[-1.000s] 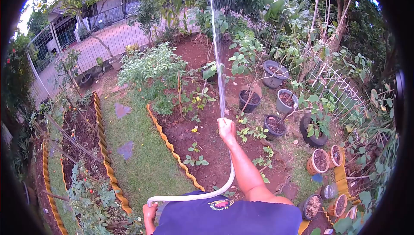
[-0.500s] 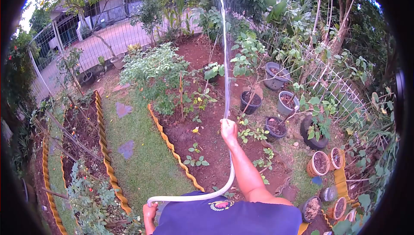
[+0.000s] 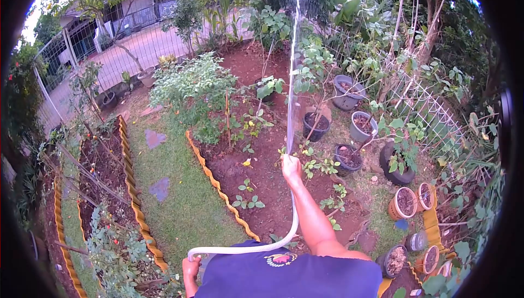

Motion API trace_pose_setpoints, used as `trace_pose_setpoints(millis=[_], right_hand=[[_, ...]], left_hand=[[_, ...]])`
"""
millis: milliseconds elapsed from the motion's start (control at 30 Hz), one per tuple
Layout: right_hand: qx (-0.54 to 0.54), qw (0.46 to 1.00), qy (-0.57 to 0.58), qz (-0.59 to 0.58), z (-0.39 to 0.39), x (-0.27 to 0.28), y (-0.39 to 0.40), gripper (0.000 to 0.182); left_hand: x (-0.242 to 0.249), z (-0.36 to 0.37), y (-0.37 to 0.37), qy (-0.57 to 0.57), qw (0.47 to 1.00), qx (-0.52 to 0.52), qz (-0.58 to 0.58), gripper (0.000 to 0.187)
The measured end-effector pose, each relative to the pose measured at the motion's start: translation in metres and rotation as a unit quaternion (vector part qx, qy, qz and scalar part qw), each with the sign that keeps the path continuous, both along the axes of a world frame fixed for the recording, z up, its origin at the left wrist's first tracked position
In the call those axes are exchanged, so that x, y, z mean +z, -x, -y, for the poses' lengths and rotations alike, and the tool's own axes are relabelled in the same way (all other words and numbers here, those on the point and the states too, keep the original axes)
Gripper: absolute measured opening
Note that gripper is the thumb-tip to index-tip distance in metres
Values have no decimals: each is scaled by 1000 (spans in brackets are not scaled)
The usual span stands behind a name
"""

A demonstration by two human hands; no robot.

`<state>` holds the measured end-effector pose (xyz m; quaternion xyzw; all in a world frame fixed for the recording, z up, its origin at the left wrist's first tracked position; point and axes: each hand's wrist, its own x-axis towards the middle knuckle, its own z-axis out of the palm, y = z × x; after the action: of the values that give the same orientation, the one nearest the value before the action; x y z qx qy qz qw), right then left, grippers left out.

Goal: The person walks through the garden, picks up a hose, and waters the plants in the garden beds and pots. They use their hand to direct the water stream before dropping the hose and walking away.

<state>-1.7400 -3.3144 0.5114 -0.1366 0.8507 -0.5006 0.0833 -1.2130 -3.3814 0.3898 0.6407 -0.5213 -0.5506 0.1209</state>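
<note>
A pale garden hose [image 3: 240,250] runs across the front of my dark blue shirt. My right hand [image 3: 291,167] is wrapped round its outlet end, arm stretched forward over the soil bed. From there a stream of water [image 3: 293,68] shoots upward and away, breaking into drops near the top of the view. Low at the left, by my waist, my left hand [image 3: 190,268] is closed round the hose where it bends down. Part of that hand's fingers is hidden.
Wavy yellow edging [image 3: 215,180] borders the soil bed [image 3: 265,210]. A grass path [image 3: 185,216] with stone slabs lies left. Several pots, including a black pot [image 3: 316,126], and an old tyre [image 3: 394,165] stand right. A wire fence [image 3: 117,36] runs behind.
The water stream has swung to the right, its top most of all. My right hand has shifted slightly right and down; my left hand still grips the hose.
</note>
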Motion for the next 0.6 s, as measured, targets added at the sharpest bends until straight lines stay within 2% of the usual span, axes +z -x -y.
trace_pose_setpoints(millis=[33,133,167,267,300,400,600], right_hand=[[14,998,-59,-11,-2,22,-12,39],[15,999,-36,11,-1,9,-5,39],[-17,1000,-10,5,3,-14,7,40],[-47,997,42,37,-2,-18,13,40],[-50,997,19,55,-4,-8,7,40],[-51,997,-5,57,-5,-22,10,40],[-68,996,48,36,-8,-33,7,41]], left_hand=[[1,1,1,0,1000,-4,0,23],[-1,3,1,4,1000,-6,-8,23],[-4,3,0,7,1000,-2,-14,22],[3,3,1,6,1000,-1,-5,22],[7,3,1,3,1000,-4,2,22],[3,3,-1,-2,1000,-11,2,21],[2,5,-1,4,1000,-16,-4,21]])
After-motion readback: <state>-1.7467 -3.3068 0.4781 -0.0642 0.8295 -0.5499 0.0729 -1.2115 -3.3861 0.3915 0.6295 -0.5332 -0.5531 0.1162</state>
